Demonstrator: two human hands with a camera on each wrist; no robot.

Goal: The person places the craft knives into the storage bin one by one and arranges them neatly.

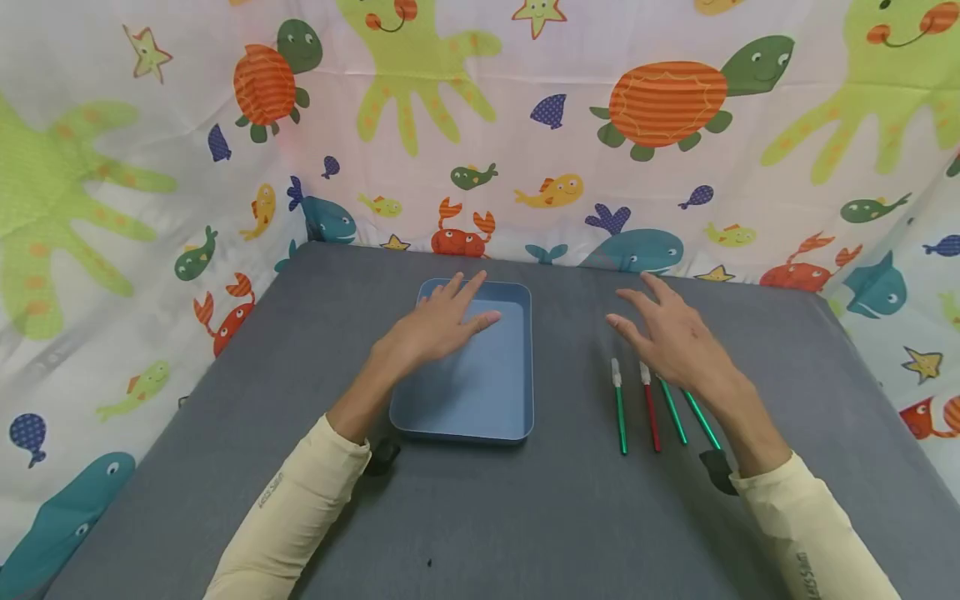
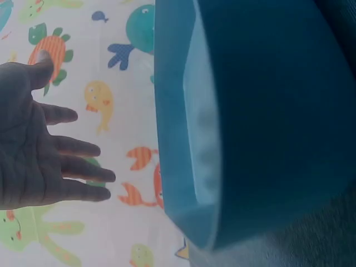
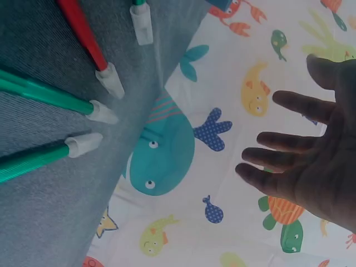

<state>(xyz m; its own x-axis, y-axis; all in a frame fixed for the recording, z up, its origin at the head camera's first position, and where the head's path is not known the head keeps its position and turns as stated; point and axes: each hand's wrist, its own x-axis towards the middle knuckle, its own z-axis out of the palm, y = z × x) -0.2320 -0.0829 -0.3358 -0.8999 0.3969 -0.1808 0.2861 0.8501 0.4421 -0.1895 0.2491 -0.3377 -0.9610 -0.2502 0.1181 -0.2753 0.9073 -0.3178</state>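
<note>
My left hand (image 1: 438, 321) hovers over a shallow blue rectangular tray (image 1: 480, 400), fingers spread and holding nothing. In the left wrist view that hand (image 2: 33, 150) is apart from the tray's wall (image 2: 278, 122). To the right, my right hand (image 1: 678, 342) is raised with loosely extended fingers above several slim pen-like tools with whitish capped ends. One is red (image 1: 652, 417); the others are metallic green, such as the leftmost green tool (image 1: 621, 417). The far ends of two green ones are hidden under the hand. The right wrist view shows the right hand (image 3: 311, 161) touching nothing.
A dark grey cloth-covered table (image 1: 525, 517) lies beneath everything. White fabric printed with sea animals (image 1: 540, 150) hangs along its back and both sides. A dark wrist device (image 1: 382, 457) sits below the left sleeve, and another dark device (image 1: 718, 471) below the right.
</note>
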